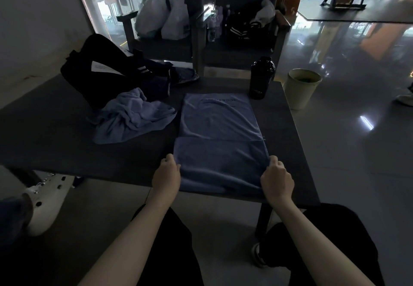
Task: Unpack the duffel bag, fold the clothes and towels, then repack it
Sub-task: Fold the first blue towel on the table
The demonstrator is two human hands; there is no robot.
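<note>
A blue towel (220,127) lies spread lengthwise on the dark table (55,133), its near part folded over on itself. My left hand (166,173) pinches the fold's left edge and my right hand (276,179) pinches its right edge, both near the table's front edge. A crumpled light blue towel (131,116) lies to the left. Behind it sits the black duffel bag (100,71), open, with dark clothes (156,73) spilling out.
A black bottle (262,78) stands at the table's far right corner. A pale bin (302,88) is on the floor to the right. Two chairs behind hold white plastic bags (165,11) and dark clothing (248,26). Another person's white shoe (47,198) is at left.
</note>
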